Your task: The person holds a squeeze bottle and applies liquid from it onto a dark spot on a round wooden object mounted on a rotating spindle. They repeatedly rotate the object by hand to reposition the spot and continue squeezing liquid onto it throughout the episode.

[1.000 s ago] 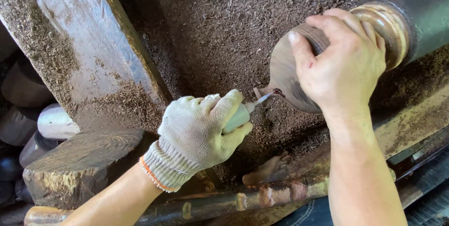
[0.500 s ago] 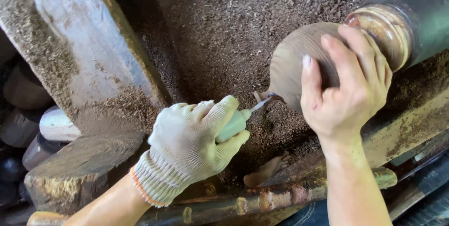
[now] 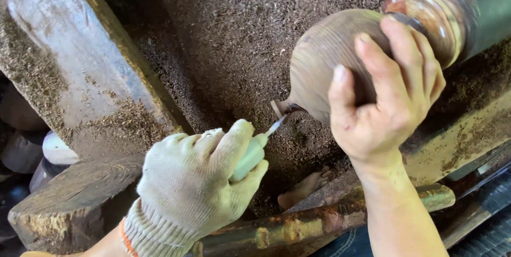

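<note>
Both hands slid lower since earlier. Gloved left hand (image 3: 194, 188) fist-grips pale green tool (image 3: 249, 156), tip near wooden piece (image 3: 324, 55) mounted on lathe; bare right hand (image 3: 386, 102) fingers wrapped over it.

Brown ribbed wooden piece (image 3: 330, 55), pale-green tool handle (image 3: 249, 157)
</note>
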